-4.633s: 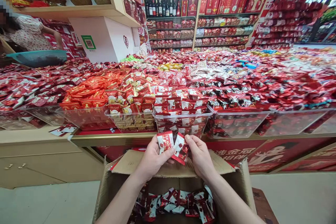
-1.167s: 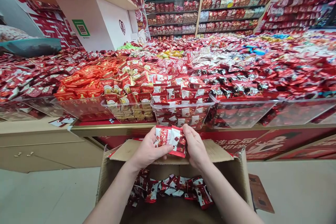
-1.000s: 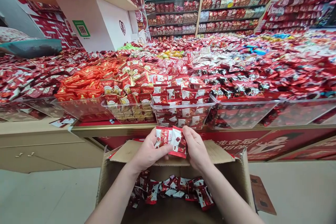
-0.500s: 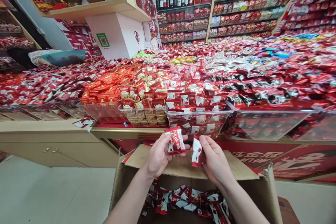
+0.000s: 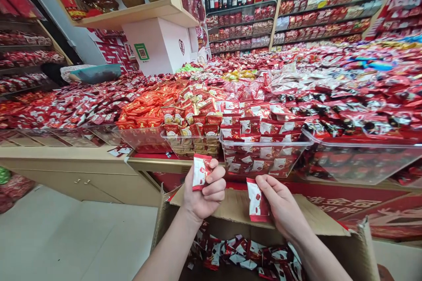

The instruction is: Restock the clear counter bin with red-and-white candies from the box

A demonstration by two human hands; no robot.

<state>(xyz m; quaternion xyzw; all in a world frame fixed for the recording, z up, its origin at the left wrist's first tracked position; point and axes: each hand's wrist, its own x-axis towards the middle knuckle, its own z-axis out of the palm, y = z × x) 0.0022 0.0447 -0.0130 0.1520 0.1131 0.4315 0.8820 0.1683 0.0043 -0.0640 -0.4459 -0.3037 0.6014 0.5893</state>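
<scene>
My left hand [image 5: 205,193] is curled closed around a small stack of red-and-white candy packets [image 5: 199,171], which stands upright above my fingers. My right hand [image 5: 282,204], at three o'clock from the left and apart from it, pinches a single red-and-white packet [image 5: 256,200] by its right edge between thumb and fingertips, the packet hanging upright. Both hands hover over the far flap of an open cardboard box [image 5: 349,237]; at six o'clock, down inside it, lies a loose heap of the same packets [image 5: 250,257]. At twelve o'clock from my hands a clear plastic bin [image 5: 263,158] sits on the counter edge, filled with matching packets in neat rows. Just at its nine o'clock side stands another clear bin of gold-and-red durian candies [image 5: 191,120]. Far off at ten o'clock a teal basin [image 5: 95,72] rests on the sweets.
</scene>
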